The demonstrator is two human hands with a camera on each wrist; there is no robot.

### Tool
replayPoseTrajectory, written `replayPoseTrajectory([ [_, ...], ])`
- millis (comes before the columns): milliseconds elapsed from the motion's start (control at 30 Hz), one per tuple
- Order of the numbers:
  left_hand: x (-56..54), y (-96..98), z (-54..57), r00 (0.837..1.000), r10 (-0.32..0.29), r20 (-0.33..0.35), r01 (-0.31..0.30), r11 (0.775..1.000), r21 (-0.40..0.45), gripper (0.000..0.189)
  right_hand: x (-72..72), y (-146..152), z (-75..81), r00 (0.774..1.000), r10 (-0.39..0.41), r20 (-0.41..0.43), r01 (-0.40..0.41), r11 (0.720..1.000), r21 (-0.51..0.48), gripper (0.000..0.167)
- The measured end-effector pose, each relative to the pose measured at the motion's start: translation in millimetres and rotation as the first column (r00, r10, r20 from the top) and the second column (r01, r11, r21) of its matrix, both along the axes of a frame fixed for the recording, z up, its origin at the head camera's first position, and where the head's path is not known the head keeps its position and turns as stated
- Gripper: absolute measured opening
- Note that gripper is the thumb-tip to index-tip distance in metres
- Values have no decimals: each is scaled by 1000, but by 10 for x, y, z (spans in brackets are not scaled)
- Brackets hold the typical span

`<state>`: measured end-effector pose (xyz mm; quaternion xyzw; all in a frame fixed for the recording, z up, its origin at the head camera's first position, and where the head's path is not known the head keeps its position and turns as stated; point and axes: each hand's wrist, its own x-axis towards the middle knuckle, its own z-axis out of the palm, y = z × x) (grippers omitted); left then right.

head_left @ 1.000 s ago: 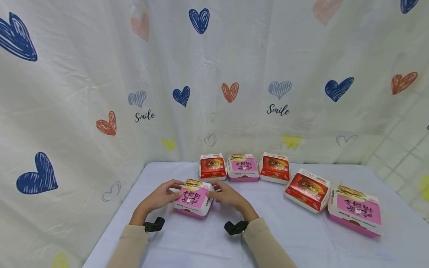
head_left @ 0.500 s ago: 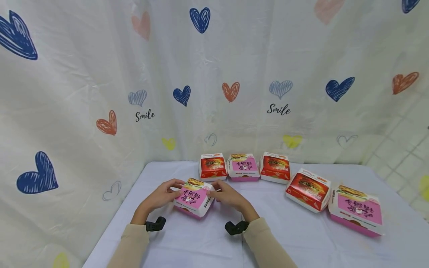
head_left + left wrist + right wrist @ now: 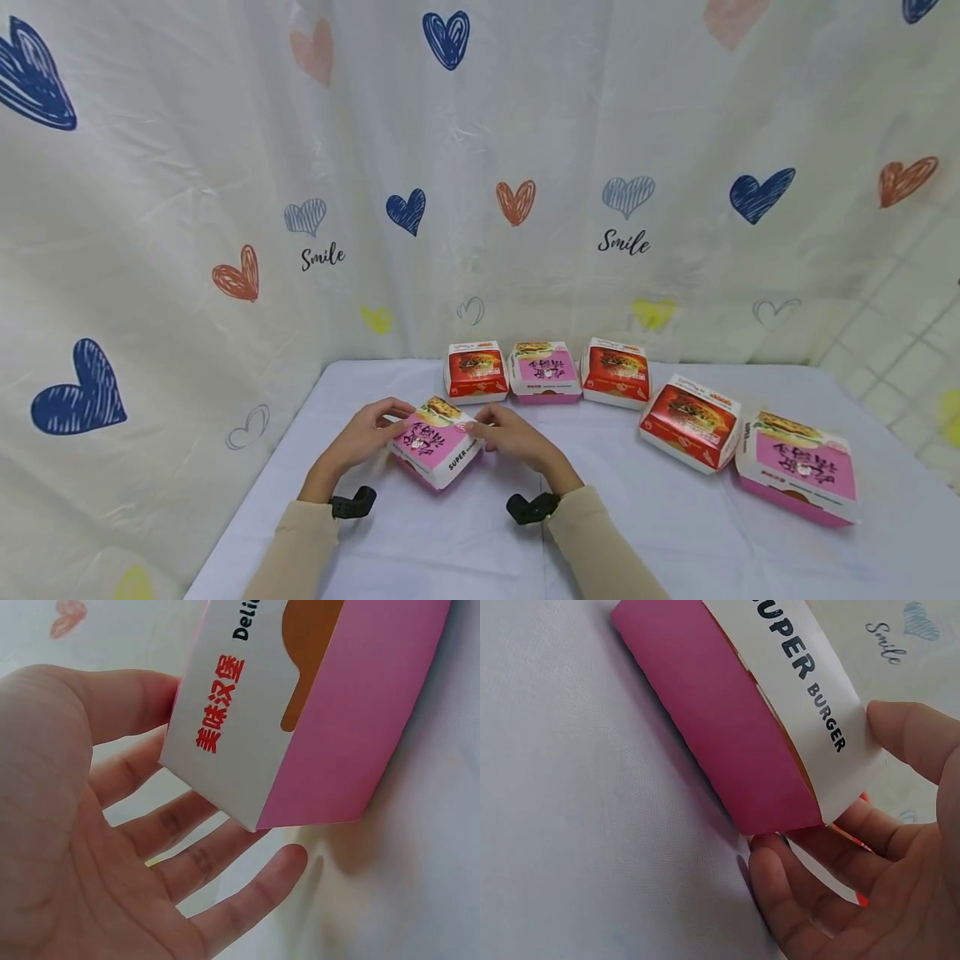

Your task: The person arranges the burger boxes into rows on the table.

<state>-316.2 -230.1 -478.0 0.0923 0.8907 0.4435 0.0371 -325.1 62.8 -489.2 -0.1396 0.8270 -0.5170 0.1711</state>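
Observation:
A pink and white burger box (image 3: 433, 443) sits on the table between my two hands, turned cornerwise. My left hand (image 3: 366, 437) grips its left corner, thumb at the lid's edge and fingertips behind; the little finger stands away from the box, as the left wrist view shows. On the opposite corner my right hand (image 3: 516, 437) has its thumb on the lid's edge and its fingers spread behind and below. The box side (image 3: 802, 682) reading "SUPER BURGER" faces the right wrist camera. Its lid is down over the pink base (image 3: 352, 727).
Along the back stand a red burger box (image 3: 477, 373), a pink one (image 3: 545, 372) and another red one (image 3: 615, 373). Another red box (image 3: 691, 423) and a large pink box (image 3: 799, 467) lie to the right. A heart-printed curtain (image 3: 555, 100) hangs behind the white-covered table (image 3: 600, 517).
Between my hands the pink box has turned clockwise as seen from above, so more of its "SUPER" side shows. Both hands keep nearly the same place; the other boxes stay put.

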Motion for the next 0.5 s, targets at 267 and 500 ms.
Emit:
replayPoseTrajectory([
  [267, 10, 97, -38, 997, 50, -65, -52, 998, -26, 20, 39, 16, 49, 1000, -8, 13, 8, 1000, -15, 38],
  [500, 19, 162, -101, 990, 77, -119, -80, 997, -21, 20, 35, 17, 29, 999, 2, 40, 0, 998, -59, 34],
])
